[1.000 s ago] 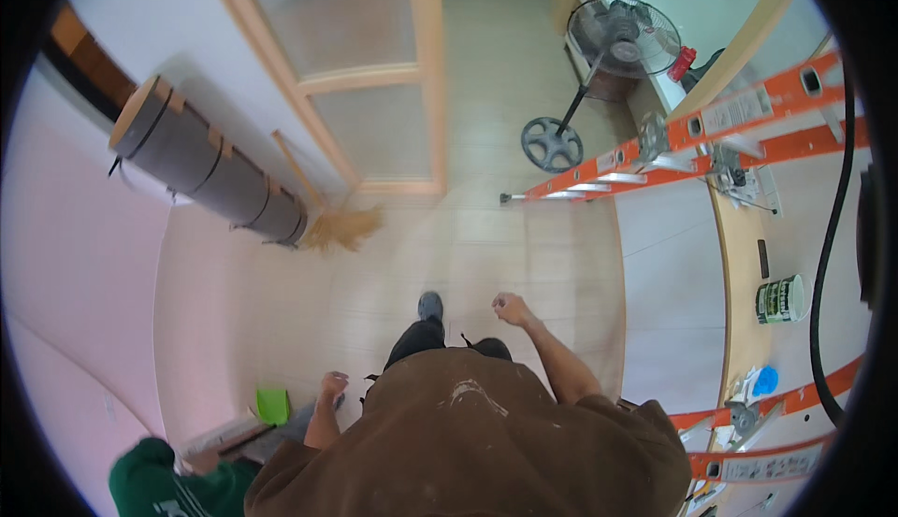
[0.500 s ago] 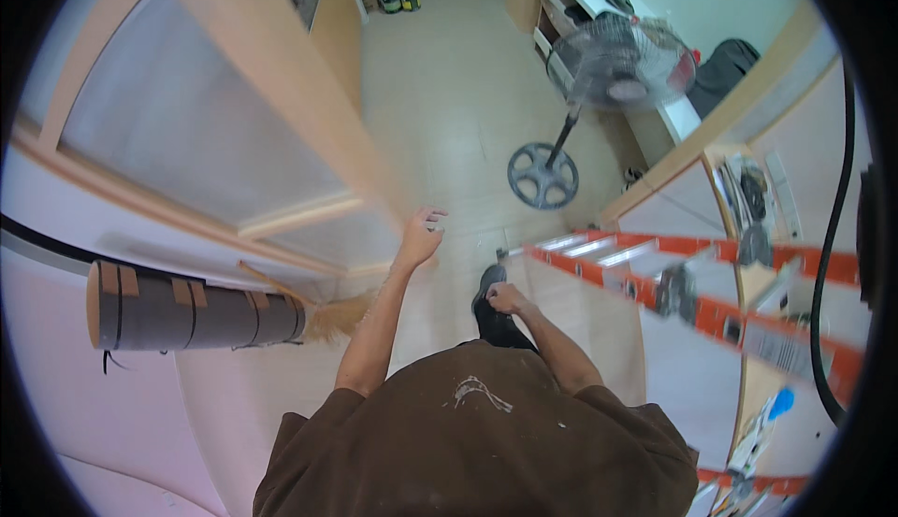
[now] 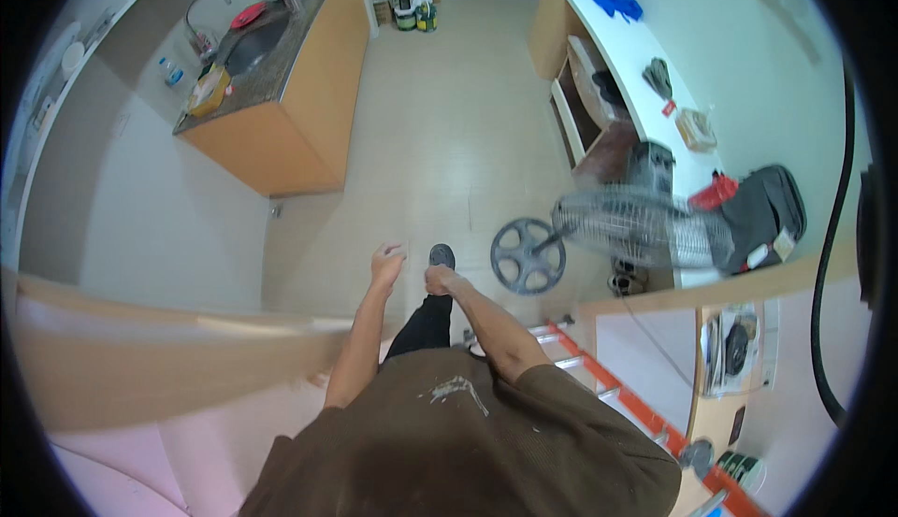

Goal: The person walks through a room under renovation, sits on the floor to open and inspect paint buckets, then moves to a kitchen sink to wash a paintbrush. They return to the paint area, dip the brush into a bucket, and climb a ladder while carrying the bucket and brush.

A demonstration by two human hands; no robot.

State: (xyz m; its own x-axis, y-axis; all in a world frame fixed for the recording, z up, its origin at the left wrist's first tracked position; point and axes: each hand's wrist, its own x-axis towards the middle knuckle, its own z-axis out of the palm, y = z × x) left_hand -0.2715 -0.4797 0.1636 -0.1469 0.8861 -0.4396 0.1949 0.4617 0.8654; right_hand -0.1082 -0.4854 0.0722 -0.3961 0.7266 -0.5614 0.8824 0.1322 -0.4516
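My left hand [image 3: 388, 265] hangs in the air over the floor, fingers loosely curled but apart, holding nothing I can see. To its right, my right hand [image 3: 440, 280] is closed in front of my leg, above my dark shoe [image 3: 441, 255]. What its fingers hold, if anything, is hidden. Neither hand touches the things around it. Nearest to the right hand stands a pedestal fan with a dark spoked base [image 3: 528, 255] and a wire-caged head [image 3: 645, 227] leaning right. An orange ladder [image 3: 608, 391] stands beside my right arm.
A wooden counter [image 3: 313, 138] with a sink [image 3: 257, 45] stands at the far left. Along the right wall runs a white desk [image 3: 608, 40] with a blue cloth [image 3: 613, 0] and a dark bag [image 3: 767, 208]. A blurred wooden frame [image 3: 168, 358] crosses the near left.
I have moved forward past the wooden frame, which now lies lower left. The fan and counter appear closer, and the ladder has shifted to the lower right. My hands are nearer each other.
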